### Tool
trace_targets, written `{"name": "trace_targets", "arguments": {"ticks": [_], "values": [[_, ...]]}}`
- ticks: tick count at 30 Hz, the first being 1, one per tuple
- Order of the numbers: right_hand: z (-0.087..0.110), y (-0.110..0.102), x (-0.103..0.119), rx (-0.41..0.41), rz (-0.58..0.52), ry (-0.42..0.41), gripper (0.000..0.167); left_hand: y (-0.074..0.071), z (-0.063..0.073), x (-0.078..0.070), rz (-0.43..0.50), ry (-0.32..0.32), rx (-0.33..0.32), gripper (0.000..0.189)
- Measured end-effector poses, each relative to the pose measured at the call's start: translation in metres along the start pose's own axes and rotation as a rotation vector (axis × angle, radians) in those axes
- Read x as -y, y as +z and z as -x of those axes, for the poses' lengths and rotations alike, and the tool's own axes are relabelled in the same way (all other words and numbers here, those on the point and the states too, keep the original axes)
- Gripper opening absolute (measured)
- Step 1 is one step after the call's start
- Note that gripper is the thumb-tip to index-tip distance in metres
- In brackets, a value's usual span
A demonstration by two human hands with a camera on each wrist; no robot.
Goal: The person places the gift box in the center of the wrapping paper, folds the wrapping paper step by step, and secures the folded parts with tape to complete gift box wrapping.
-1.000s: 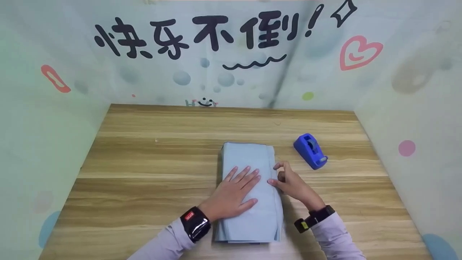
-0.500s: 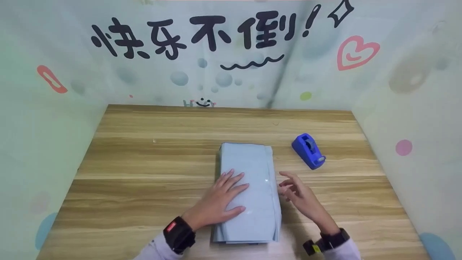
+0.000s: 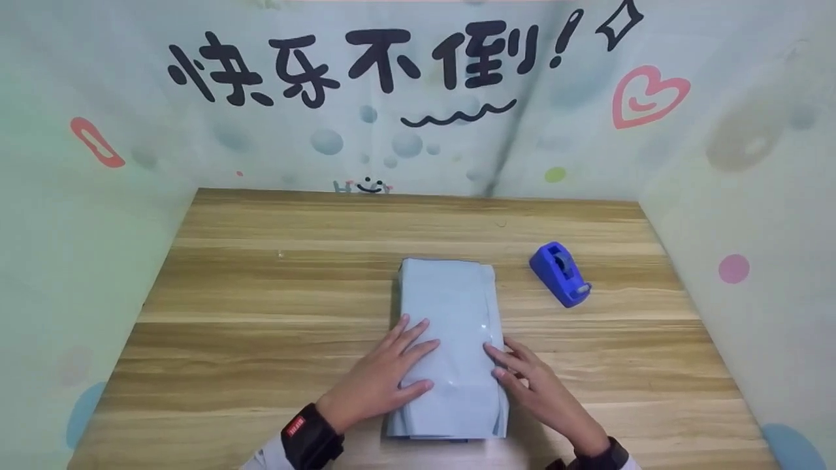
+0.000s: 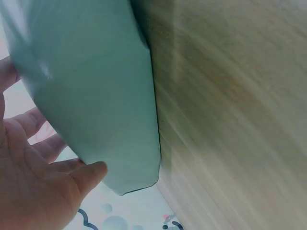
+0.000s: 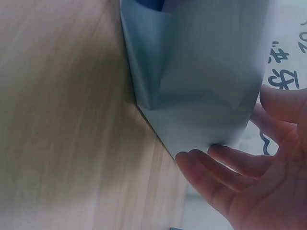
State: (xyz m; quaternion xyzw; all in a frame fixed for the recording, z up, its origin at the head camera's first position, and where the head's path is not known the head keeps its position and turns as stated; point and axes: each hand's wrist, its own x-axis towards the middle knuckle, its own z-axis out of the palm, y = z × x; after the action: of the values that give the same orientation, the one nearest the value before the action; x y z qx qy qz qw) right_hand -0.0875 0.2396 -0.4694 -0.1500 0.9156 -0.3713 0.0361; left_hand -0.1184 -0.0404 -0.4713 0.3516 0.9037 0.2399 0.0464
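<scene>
A box-shaped parcel wrapped in light blue paper [image 3: 450,294] lies lengthwise on the table, a folded seam running along its right side. Small shiny spots, like clear tape, show by that seam. My left hand [image 3: 375,375] rests with spread fingers on the parcel's left edge; the left wrist view shows its thumb [image 4: 91,177] along the paper's side. At the opposite edge, the fingers of my right hand [image 3: 545,388] touch the top and side, loosely bent. In the right wrist view, those fingertips [image 5: 184,160] lie against the side, near a folded paper flap [image 5: 146,52].
A blue tape dispenser [image 3: 560,274] stands on the wooden table [image 3: 261,294] beyond the parcel, to the right. Printed cloth walls [image 3: 418,150] enclose the table at the back and both sides.
My left hand has slid from the parcel's middle toward its left edge and nearer me. My right hand came off the seam, then returned to the right edge lower down. Shiny spots now show there.
</scene>
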Motion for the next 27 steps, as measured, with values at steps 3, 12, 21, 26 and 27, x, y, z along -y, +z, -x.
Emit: {"name": "trace_targets", "arguments": {"ticks": [3,12,21,26,27], "values": [[-0.007,-0.001,-0.002,-0.004,0.020,0.005,0.041,-0.003,-0.005,0.002,0.003,-0.004,0.013,0.059],[-0.047,-0.006,-0.013,0.047,-0.031,0.025,0.042,-0.014,-0.033,0.028,0.004,-0.007,0.010,0.060],[-0.054,-0.013,-0.027,0.120,-0.344,0.044,0.068,-0.025,-0.050,0.035,0.022,-0.043,0.073,0.061],[-0.037,0.000,-0.020,0.118,-0.230,-0.008,0.093,-0.027,-0.050,0.035,0.024,-0.027,0.066,0.060],[-0.035,0.004,-0.017,0.095,-0.196,-0.001,0.098,-0.027,-0.050,0.035,0.024,-0.025,0.064,0.059]]}}
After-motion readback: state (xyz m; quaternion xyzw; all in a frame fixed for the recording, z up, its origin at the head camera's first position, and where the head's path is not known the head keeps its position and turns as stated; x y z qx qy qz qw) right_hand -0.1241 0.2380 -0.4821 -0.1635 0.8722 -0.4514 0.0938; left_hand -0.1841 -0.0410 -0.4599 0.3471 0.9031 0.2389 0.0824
